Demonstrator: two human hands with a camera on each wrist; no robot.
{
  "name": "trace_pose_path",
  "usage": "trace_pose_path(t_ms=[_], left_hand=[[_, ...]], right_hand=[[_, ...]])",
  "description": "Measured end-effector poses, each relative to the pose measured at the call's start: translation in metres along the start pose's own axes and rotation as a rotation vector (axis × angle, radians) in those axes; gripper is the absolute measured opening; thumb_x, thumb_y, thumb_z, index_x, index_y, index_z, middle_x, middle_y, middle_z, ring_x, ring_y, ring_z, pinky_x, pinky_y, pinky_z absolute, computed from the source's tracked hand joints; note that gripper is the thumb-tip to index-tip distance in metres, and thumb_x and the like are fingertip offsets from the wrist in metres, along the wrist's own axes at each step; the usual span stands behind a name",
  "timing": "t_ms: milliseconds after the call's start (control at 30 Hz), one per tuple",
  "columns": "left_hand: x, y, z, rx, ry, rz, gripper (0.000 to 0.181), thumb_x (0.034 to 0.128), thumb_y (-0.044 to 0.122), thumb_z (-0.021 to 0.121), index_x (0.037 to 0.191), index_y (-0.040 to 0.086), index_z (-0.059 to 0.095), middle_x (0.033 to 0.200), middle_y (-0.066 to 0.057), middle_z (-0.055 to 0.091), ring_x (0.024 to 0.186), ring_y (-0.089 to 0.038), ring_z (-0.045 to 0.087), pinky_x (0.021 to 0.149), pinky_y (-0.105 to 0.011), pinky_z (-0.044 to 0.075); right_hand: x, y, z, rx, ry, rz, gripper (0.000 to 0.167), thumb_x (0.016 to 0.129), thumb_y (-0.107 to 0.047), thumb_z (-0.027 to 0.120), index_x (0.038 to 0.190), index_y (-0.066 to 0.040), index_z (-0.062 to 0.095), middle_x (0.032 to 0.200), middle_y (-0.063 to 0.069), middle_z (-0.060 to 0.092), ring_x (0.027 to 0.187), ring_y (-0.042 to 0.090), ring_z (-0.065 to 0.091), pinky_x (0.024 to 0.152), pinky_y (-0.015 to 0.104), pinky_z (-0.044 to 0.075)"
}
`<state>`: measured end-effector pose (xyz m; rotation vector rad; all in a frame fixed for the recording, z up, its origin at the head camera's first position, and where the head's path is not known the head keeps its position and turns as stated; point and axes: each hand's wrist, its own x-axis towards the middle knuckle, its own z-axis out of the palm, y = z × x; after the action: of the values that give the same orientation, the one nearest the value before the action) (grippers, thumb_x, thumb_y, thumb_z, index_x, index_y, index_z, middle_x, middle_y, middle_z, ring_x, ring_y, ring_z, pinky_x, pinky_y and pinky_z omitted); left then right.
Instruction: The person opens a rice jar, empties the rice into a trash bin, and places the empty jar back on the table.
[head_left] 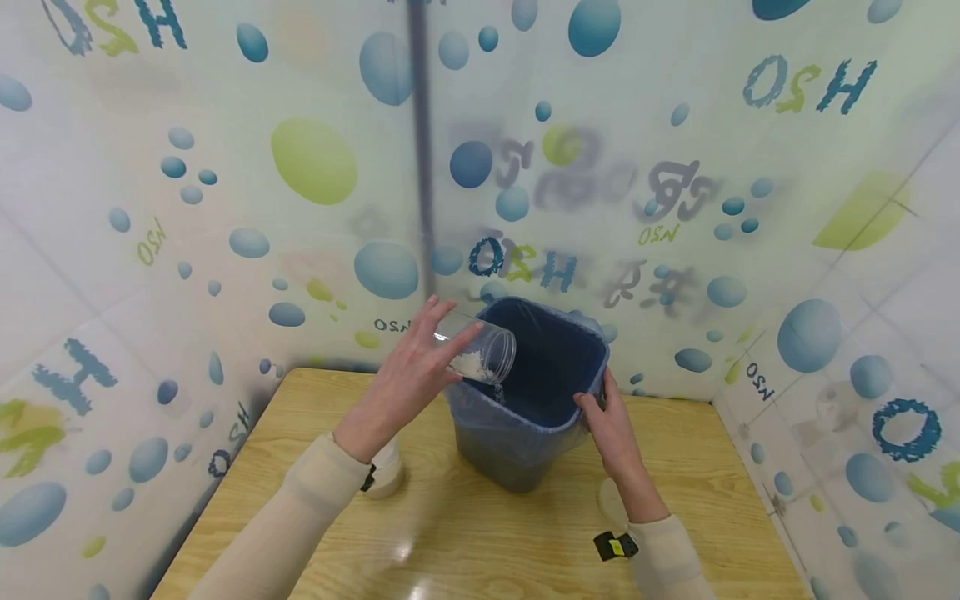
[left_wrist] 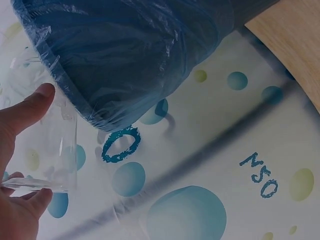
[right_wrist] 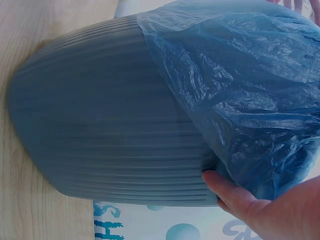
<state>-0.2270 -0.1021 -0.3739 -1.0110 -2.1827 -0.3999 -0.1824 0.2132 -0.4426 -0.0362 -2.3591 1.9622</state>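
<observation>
My left hand [head_left: 412, 362] grips a clear jar [head_left: 480, 354] and holds it on its side, with its mouth over the near left rim of a dark blue-grey trash bin [head_left: 498, 454]. White bits [head_left: 472, 367] lie inside the jar near its mouth, and some clear or pale matter shows just below the lip. A thin blue bag [right_wrist: 250, 90] lines the bin and folds down over its outside. On the bin's right side, my right hand [head_left: 609, 421] grips the rim, thumb toward the near side. In the right wrist view its fingertips [right_wrist: 220, 182] press against the ribbed wall.
A white round container [head_left: 386, 475] stands on the wooden table [head_left: 450, 550], partly hidden by my left wrist. A pale round disc [head_left: 612, 502] lies partly behind my right wrist. Patterned sheets [head_left: 315, 250] enclose the table's back and sides.
</observation>
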Motion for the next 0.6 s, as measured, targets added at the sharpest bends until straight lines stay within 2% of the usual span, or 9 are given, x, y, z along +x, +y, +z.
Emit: trace_pose_path(t_ms=[167, 300, 533, 600], left_hand=[[0.0004, 0.0003, 0.0002, -0.013, 0.029, -0.023, 0.093, 0.0672, 0.011, 0.099, 0.146, 0.007, 0.048, 0.149, -0.027, 0.04, 0.144, -0.047, 0.037, 0.109, -0.051, 0.047], [-0.0006, -0.0006, -0.0001, -0.025, 0.028, -0.059, 0.094, 0.0658, 0.018, 0.1, 0.14, 0.002, 0.045, 0.147, -0.027, 0.042, 0.138, -0.044, 0.043, 0.109, -0.051, 0.046], [-0.0015, -0.0025, 0.0001, -0.034, 0.042, -0.087, 0.091, 0.0649, 0.026, 0.1, 0.14, 0.007, 0.053, 0.148, -0.031, 0.041, 0.123, -0.046, 0.054, 0.089, -0.05, 0.058], [-0.0015, -0.0028, 0.0001, -0.049, 0.045, -0.08, 0.09, 0.0658, 0.025, 0.1, 0.141, 0.008, 0.054, 0.148, -0.031, 0.04, 0.122, -0.046, 0.054, 0.087, -0.049, 0.059]], right_hand=[[-0.0001, 0.0, 0.0, -0.001, 0.003, 0.004, 0.08, 0.107, -0.026, 0.051, 0.166, -0.009, 0.001, 0.173, 0.012, 0.006, 0.157, 0.034, 0.011, 0.121, 0.056, 0.025], [0.0004, 0.0, 0.0005, -0.005, 0.006, 0.002, 0.079, 0.107, -0.024, 0.052, 0.167, -0.009, 0.002, 0.173, 0.012, 0.007, 0.157, 0.034, 0.011, 0.121, 0.056, 0.025], [-0.0002, -0.001, 0.0007, -0.011, 0.009, 0.005, 0.079, 0.106, -0.025, 0.051, 0.167, -0.009, 0.002, 0.173, 0.012, 0.006, 0.157, 0.034, 0.011, 0.122, 0.055, 0.023], [-0.0004, -0.0009, 0.0006, -0.014, 0.009, 0.008, 0.08, 0.106, -0.026, 0.051, 0.167, -0.009, 0.002, 0.173, 0.012, 0.006, 0.157, 0.034, 0.011, 0.122, 0.056, 0.024]])
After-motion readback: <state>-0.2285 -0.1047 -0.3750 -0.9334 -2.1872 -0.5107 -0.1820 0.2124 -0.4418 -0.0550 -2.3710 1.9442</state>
